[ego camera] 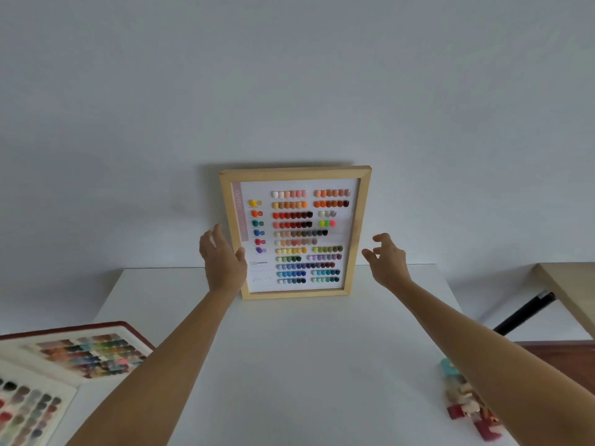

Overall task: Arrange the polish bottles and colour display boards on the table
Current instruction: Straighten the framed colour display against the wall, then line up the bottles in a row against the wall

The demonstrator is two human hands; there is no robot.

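Note:
A wood-framed colour display board (360,233) stands upright at the back of the white table (289,365), leaning on the wall. My left hand (222,255) is at its left frame edge, fingers spread, thumb touching or almost touching the wood. My right hand (386,257) hovers just right of the frame with fingers curled apart, holding nothing. A red-edged colour board (93,349) lies flat at the table's left, and another swatch board (25,410) lies in front of it. Small polish bottles (463,403) cluster at the right front, partly hidden by my right forearm.
A plain white wall rises behind the table. At the right stands a second, light wood table (566,291) with a black leg (521,313); brown floor shows below it.

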